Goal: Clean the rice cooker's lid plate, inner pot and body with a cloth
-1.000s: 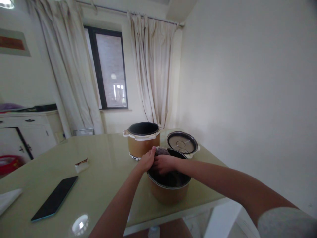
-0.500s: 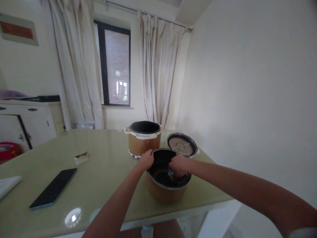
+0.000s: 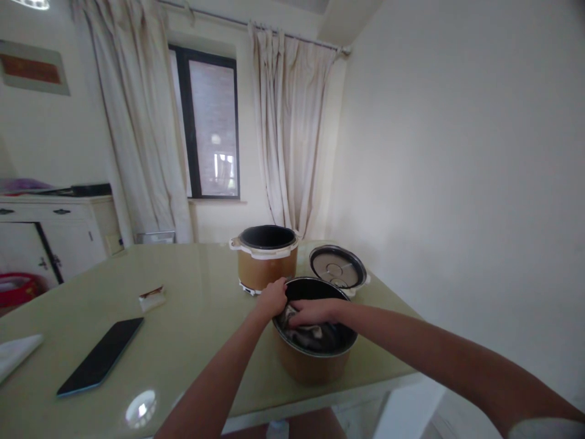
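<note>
Inner pot (image 3: 315, 366), brown outside and dark within, stands upright and open near the front edge of the pale green, glossy surface (image 3: 183, 305), toward its right-hand corner. A plain white wall (image 3: 457, 152) fills the right of the view. At the back, cream curtains (image 3: 292, 122) hang on either side of a dark-framed window (image 3: 214, 128). A white cabinet (image 3: 68, 225) stands beyond the surface on the left, with a red basin (image 3: 18, 289) in front of it, cut off by the edge of the view.

Just behind the inner pot and a little to its left is the golden cooker body (image 3: 265, 273), with a white rim and an open, dark interior. To the right of that lies the round cooker lid (image 3: 336, 270), its underside showing. A black touchscreen device (image 3: 103, 355), phone or tablet, lies well apart on the left.

The left hand (image 3: 273, 299) has its grip clamped on the inner pot's left rim. The right hand (image 3: 313, 312) reaches inside, its grip closed on a bunched grey-and-beige cloth (image 3: 314, 331) near the left inner wall. Beyond the device sits a small white packet (image 3: 152, 300) with a brown edge.
</note>
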Tool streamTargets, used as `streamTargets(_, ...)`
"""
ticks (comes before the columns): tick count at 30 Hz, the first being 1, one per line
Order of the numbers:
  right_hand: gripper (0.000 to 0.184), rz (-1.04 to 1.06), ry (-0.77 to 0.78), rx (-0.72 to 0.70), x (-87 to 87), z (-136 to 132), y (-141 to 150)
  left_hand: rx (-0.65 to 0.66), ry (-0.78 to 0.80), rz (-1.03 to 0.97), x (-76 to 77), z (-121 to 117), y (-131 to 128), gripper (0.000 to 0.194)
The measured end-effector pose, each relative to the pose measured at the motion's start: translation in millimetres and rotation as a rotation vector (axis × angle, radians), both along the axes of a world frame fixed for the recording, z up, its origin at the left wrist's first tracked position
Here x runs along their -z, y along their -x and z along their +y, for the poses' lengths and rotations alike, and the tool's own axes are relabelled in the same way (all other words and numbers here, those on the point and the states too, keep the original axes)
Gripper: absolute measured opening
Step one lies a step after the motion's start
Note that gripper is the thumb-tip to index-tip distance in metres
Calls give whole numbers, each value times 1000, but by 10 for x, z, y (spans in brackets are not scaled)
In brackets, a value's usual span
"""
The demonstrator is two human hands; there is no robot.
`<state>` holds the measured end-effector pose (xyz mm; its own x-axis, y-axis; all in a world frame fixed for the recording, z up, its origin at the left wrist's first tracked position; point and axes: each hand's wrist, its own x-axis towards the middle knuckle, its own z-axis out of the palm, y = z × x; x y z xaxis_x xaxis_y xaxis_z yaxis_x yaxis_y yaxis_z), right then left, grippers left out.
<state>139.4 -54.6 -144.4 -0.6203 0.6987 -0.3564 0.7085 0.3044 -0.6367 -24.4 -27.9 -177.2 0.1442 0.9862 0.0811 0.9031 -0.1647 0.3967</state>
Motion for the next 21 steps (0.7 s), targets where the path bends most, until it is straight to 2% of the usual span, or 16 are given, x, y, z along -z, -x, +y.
streamTargets(4,79,-58,-184,-57,-246,6,-270,-15,-4,83,-29,31,58,39)
streamTargets(6,70,-25,-355,-1,-306,-7,-460,-25,-8,118,-49,61,126,39)
streamTargets(8,54,46,-578,140,-260,-18,-643,-36,-11,150,-75,90,220,39)
streamTargets(10,48,127,-739,300,-101,-23,-783,-58,-13,179,-114,104,322,38)
streamTargets(11,50,180,-755,366,13,-25,-828,-72,-14,192,-141,103,370,36)
streamTargets(14,60,403,-602,499,403,-49,-836,-108,-60,229,-246,56,461,33)
streamTargets(16,56,557,-534,545,631,-104,-747,-85,-186,233,-320,-3,466,33)
streamTargets(18,45,653,-653,611,791,-199,-622,18,-293,186,-373,-68,432,35)
streamTargets(19,41,676,-762,635,846,-258,-556,100,-285,150,-384,-98,405,38)
streamTargets(21,41,696,-972,607,923,-381,-436,265,-107,106,-373,-142,340,45)
